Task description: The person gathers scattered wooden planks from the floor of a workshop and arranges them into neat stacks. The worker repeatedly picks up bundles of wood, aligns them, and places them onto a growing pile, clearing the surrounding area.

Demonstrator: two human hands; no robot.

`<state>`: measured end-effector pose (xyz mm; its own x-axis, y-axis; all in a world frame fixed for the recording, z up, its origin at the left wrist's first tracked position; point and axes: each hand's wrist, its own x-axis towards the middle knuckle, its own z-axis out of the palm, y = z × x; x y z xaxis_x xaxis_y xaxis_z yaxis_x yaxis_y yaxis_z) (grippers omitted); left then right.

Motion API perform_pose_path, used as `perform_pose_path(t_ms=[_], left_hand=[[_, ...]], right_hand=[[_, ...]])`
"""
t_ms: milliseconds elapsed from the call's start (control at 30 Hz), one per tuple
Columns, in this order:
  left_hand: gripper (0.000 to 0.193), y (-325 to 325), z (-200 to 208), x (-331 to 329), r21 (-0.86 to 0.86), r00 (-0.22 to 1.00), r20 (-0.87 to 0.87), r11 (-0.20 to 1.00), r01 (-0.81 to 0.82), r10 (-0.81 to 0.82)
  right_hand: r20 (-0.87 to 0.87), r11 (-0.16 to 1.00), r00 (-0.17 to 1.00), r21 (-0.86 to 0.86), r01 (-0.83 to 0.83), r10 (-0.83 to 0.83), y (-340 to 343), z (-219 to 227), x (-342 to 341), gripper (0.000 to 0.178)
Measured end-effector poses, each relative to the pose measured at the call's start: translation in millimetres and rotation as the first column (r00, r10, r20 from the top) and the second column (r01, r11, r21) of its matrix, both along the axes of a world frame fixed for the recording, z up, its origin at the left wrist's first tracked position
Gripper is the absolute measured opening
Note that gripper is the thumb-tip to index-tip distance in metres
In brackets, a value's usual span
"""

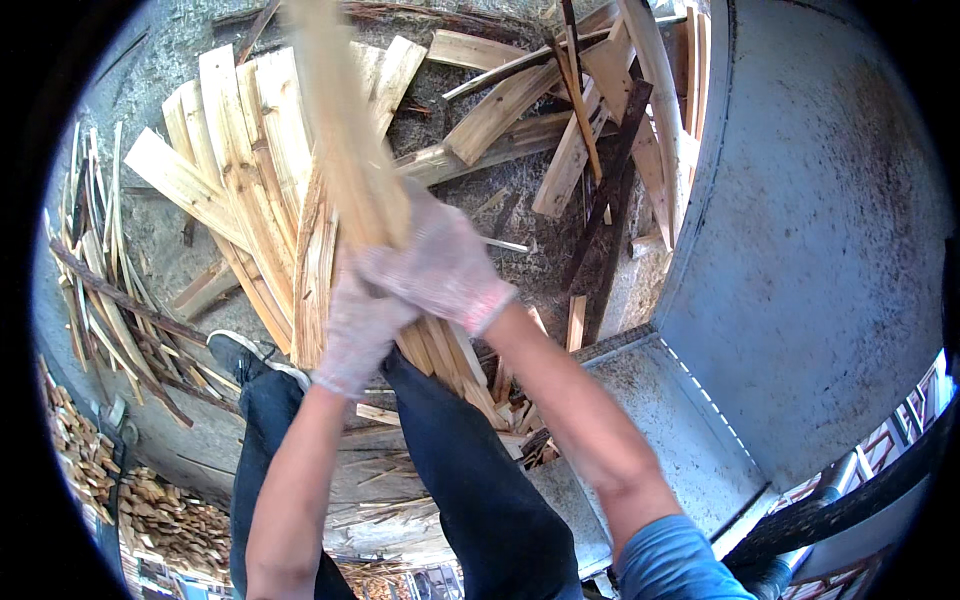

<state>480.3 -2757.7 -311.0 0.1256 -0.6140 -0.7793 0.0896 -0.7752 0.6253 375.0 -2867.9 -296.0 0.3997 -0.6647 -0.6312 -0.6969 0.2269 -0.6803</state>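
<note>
Both my hands wear pale knitted work gloves and meet at the middle of the view. My right hand (445,262) is closed round the lower part of a long, pale wooden slat (350,150), whose upper end is smeared by motion. My left hand (362,335) is pressed close beneath it, also closed at the slat's lower end, its fingers partly hidden by my right hand. Left of the hands, a fanned stack of split wooden slats (240,160) leans close to my shoe. More slats (455,365) show below my right hand, between my legs.
Loose boards and dark bark strips (585,130) lie crosswise at the upper right. A large grey metal panel (810,230) stands on the right, above a metal ledge (670,400). Thin sticks (115,290) are heaped on the left. Piles of cut wood (170,520) lie at lower left.
</note>
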Motion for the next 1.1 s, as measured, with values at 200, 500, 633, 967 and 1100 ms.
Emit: perform_pose_path(t_ms=[200,500,633,967,1100], left_hand=[[0.055,34,-26,104,-0.072,0.979,0.153,0.99,-0.125,0.135],[0.095,7,-11,143,0.181,0.715,0.691,0.983,-0.027,-0.107],[0.088,-1,9,112,-0.088,0.509,0.854,0.934,0.345,-0.108],[0.051,-175,-66,-17,-0.28,0.514,0.804,0.572,0.771,-0.3],[0.035,-197,-117,-39,-0.125,0.623,0.567,0.691,0.712,-0.538]], right_hand=[[0.168,0.987,0.983,0.123,-0.099,0.078,-14,5,77,0.076],[0.027,0.976,0.984,-0.129,-0.173,0.178,14,-28,56,0.072],[-0.323,0.827,0.833,-0.503,0.252,-0.45,-40,-32,-53,0.095],[-0.463,0.806,0.673,-0.455,0.379,-0.578,-52,-100,-157,0.097],[-0.434,0.879,0.781,-0.367,0.303,-0.45,-28,-116,-130,0.081]])
